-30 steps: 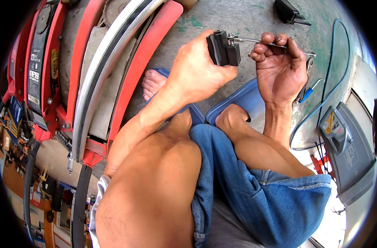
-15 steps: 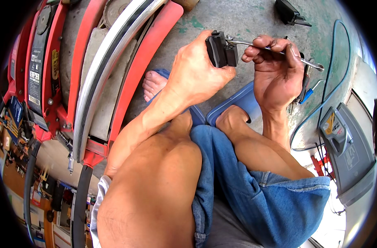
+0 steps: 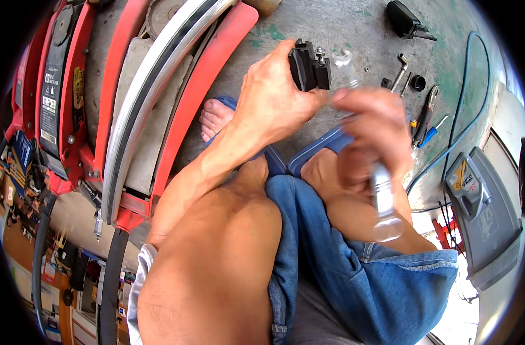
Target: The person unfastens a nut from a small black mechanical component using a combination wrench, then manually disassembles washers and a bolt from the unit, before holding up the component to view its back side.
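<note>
Closed round a black block-shaped part [image 3: 306, 66], my left hand [image 3: 277, 89] holds it up over the floor. A small metal bolt with a nut [image 3: 320, 53] sticks up from the part's right side. My right hand [image 3: 374, 129] is blurred by motion, a short way right of the part. A shiny wrench [image 3: 383, 201] is gripped in it, one end pointing down toward my right leg and the other up past my fingers. The wrench's upper end is apart from the bolt.
On the floor at right lie pliers [image 3: 426, 112], a socket wrench [image 3: 400, 70], a black cap [image 3: 418, 82] and a blue-handled hook tool [image 3: 430, 135]. A black housing [image 3: 406, 20] lies farther off. A blue hose [image 3: 461, 103] curves beside them. Red metal arms [image 3: 211, 86] stand at left.
My right hand has swung the wrench off the bolt, turning it from nearly level to upright and nearer my leg. The left hand and the black part have barely moved.
</note>
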